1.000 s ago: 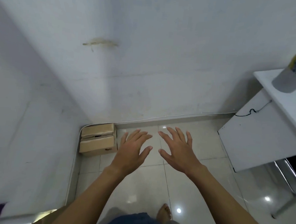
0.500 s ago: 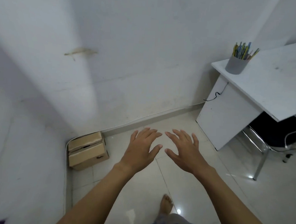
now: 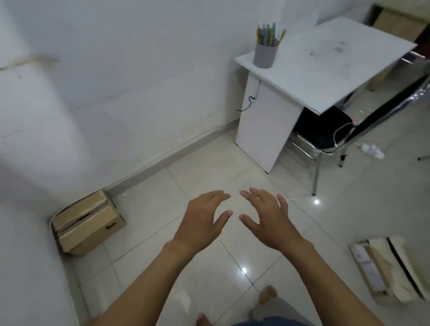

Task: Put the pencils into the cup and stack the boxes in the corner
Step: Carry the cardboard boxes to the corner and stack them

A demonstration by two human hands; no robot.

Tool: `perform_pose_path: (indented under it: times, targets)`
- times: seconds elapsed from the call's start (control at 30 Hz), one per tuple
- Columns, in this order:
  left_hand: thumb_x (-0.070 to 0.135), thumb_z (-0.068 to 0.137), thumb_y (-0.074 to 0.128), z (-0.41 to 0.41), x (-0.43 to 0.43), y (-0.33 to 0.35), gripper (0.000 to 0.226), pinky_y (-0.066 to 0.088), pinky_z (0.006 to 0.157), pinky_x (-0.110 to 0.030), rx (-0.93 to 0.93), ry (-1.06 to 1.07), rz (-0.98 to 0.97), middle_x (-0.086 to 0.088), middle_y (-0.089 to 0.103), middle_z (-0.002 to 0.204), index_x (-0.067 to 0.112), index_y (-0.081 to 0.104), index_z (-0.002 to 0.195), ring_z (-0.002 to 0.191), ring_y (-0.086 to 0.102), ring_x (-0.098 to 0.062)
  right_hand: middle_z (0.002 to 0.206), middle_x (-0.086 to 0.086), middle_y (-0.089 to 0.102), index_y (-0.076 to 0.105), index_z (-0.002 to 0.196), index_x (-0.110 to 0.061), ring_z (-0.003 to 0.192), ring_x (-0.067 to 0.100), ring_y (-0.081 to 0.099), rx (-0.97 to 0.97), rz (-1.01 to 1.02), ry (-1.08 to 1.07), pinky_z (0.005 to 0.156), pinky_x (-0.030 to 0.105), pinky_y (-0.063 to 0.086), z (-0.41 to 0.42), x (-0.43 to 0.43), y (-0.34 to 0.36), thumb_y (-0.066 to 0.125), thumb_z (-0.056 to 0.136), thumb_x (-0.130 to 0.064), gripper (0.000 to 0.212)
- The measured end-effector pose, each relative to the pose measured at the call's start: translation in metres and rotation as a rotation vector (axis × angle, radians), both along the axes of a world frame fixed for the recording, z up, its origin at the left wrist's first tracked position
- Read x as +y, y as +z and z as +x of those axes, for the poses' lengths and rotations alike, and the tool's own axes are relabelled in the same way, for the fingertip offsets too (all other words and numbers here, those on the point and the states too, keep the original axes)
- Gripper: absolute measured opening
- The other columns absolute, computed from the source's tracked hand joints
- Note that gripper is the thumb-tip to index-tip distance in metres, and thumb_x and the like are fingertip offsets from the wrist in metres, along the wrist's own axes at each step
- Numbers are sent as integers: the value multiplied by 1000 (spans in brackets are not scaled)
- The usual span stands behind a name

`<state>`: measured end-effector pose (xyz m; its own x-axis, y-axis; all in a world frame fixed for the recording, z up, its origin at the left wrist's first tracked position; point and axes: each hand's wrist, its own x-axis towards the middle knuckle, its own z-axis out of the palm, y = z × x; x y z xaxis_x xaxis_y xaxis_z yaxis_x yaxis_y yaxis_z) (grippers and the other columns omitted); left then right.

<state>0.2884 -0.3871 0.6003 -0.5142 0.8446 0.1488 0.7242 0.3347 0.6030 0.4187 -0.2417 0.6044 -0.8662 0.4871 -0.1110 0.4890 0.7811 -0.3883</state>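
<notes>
A cardboard box [image 3: 89,227] sits on the floor in the wall corner at the lower left, its top flaps closed. Another open cardboard box [image 3: 391,269] lies on the floor at the right edge. A grey cup [image 3: 265,55] holding several coloured pencils [image 3: 268,36] stands on the near corner of the white desk [image 3: 323,68]. My left hand [image 3: 202,222] and my right hand [image 3: 268,221] hover side by side over the floor tiles, fingers spread, holding nothing.
A black chair [image 3: 336,135] with chrome legs is tucked under the desk. A white power strip [image 3: 372,150] lies on the floor beyond it. More boxes [image 3: 393,22] stand at the top right. My bare feet [image 3: 267,293] are on the glossy tiles.
The view has swung right: the corner box slid to the lower left, the desk, cup and chair came into full view, and a second box appeared at the right. Both hands stay empty.
</notes>
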Motion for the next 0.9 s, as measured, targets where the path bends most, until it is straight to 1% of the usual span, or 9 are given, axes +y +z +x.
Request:
perform_pose_path:
  times: [0.07,0.17,0.27,0.33,0.4,0.53,0.67,0.8,0.9]
  targets:
    - [40,92,56,10,13,2,39,31,109,-31,18,-38,-2,6,56,134,25,55,128,128,46,-10,156,-3,26,24,148,-36,147,17,16,-6,1,-34,119,45,-2,15,5,3,46,95,-47,58]
    - [41,92,55,26,37,5,39,33,109,-33,39,-100,-16,7,55,134,26,54,129,128,46,-10,158,-4,23,22,149,-37,147,16,14,-34,-31,-70,119,45,-3,41,19,4,44,96,-48,58]
    - [41,93,54,53,74,9,39,32,109,-33,45,-171,-30,8,55,134,26,53,129,127,46,-10,157,-5,25,22,149,-37,146,12,16,-101,-134,-105,119,44,-3,83,45,5,45,96,-49,59]
    - [41,93,55,76,103,10,39,34,109,-36,30,-218,-35,8,56,132,26,53,128,126,47,-10,157,-5,24,22,149,-37,146,12,17,-132,-174,-138,120,43,-2,116,65,2,45,95,-50,60]
    - [41,92,55,102,131,9,38,36,108,-39,24,-260,-30,8,57,131,26,53,128,125,48,-11,158,-5,23,21,149,-37,147,13,16,-131,-180,-180,120,44,0,148,85,-3,45,95,-51,61]
    - [38,92,56,170,190,8,38,36,107,-38,-12,-341,-42,6,58,131,23,54,127,124,49,-12,158,-4,23,19,149,-38,147,14,16,-118,-178,-277,120,46,4,219,134,-13,45,93,-54,64]
    - [39,93,55,233,242,2,39,35,109,-37,-43,-416,-69,7,57,132,24,54,128,124,48,-11,158,-3,23,18,150,-36,147,15,15,-112,-178,-359,120,45,3,283,178,-18,44,94,-53,64]
    - [41,93,55,275,283,-5,40,38,108,-42,-62,-464,-86,7,56,133,25,53,129,124,49,-11,158,-4,23,18,150,-37,147,16,15,-92,-194,-431,120,48,4,332,209,-22,45,94,-53,64]
    - [41,93,55,305,314,-9,41,37,109,-41,-62,-500,-101,7,56,133,25,53,130,125,48,-11,158,-3,23,19,150,-36,147,18,15,-98,-204,-482,119,48,6,368,233,-28,45,94,-52,64]
